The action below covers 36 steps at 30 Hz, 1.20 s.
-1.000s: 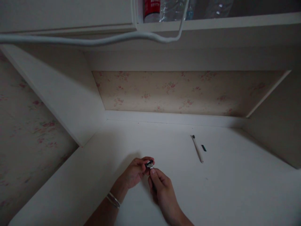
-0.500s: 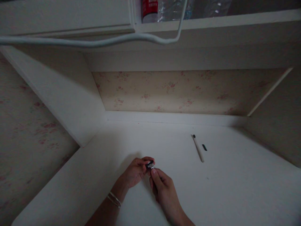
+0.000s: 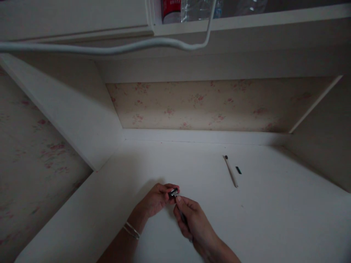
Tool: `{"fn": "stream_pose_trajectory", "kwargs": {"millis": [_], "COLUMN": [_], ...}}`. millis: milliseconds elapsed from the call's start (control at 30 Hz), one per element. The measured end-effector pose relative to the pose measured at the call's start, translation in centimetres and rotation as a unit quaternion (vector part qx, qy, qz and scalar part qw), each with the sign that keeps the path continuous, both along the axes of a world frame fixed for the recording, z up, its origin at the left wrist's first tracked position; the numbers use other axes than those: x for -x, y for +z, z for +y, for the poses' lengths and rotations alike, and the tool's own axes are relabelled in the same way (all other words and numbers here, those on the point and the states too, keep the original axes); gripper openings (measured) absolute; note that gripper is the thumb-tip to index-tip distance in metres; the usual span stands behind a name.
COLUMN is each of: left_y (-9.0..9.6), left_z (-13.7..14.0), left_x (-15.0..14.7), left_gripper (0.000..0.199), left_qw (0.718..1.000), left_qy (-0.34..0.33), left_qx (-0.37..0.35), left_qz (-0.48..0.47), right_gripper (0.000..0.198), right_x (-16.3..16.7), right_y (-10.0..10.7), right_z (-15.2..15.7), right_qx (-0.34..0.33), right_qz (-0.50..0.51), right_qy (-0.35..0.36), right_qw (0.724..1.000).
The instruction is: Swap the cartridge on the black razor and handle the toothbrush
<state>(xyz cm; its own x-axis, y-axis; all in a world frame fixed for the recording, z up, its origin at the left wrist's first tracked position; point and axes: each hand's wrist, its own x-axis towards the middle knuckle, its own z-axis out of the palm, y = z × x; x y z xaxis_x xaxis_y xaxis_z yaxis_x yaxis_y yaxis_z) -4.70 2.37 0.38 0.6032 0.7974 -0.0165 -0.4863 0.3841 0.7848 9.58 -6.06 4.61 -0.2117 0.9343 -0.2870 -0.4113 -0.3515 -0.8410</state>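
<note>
My left hand [image 3: 157, 200] pinches the dark and silver head of what looks like a razor [image 3: 173, 193] between thumb and fingers. Wrapped round its dark handle, my right hand [image 3: 193, 219] has its thumb up against the neck just below the head. Both hands meet at the razor, low in the middle of the view above the white tabletop. Part of the handle shows under my right palm; the fingers cover the rest.
To the right on the white tabletop [image 3: 260, 219] lie a toothbrush [image 3: 231, 172] with a dark head and a small dark green strip [image 3: 238, 170]. A pale curved bar [image 3: 109, 48] crosses the upper view. Above, a shelf holds a red container [image 3: 171, 10] and clear plastic bottles.
My right hand has turned slightly, its wrist swinging right, so more of the razor's handle shows. The razor head is tilted a little more into view.
</note>
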Motion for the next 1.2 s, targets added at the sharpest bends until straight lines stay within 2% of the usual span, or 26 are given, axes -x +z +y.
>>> {"fn": "stream_pose_trajectory", "kwargs": {"millis": [167,400,567,733,967,1200], "left_y": [0.2,-0.3,-0.7,-0.1,0.5,0.5], "left_z": [0.1,-0.1,0.1,-0.1,0.0,0.1], "left_x": [0.3,0.5,0.2,0.2,0.8,0.6], "left_gripper": [0.021,0.015,0.018,0.019,0.016,0.018], "left_qw": [1.0,1.0,0.999,1.0,0.999,1.0], "left_qy": [-0.015,0.017,0.028,0.014,-0.037,-0.02], "left_qx": [0.004,0.015,0.014,0.013,-0.024,-0.021], "left_qz": [0.02,-0.011,0.01,-0.004,0.004,0.006], "right_gripper": [0.041,0.044,0.046,0.046,0.037,0.041], "right_x": [-0.1,1.0,1.1,0.8,-0.3,0.2], "right_y": [0.1,-0.2,-0.5,-0.4,-0.1,-0.4], "right_z": [-0.2,-0.5,-0.3,-0.2,-0.1,-0.2], "right_qx": [-0.01,-0.049,-0.065,-0.049,-0.006,-0.029], "right_qz": [0.018,0.002,-0.016,-0.003,0.06,0.037], "right_qy": [0.021,0.009,0.003,0.013,0.082,0.042], "right_qw": [1.0,0.999,0.998,0.999,0.995,0.998]}}
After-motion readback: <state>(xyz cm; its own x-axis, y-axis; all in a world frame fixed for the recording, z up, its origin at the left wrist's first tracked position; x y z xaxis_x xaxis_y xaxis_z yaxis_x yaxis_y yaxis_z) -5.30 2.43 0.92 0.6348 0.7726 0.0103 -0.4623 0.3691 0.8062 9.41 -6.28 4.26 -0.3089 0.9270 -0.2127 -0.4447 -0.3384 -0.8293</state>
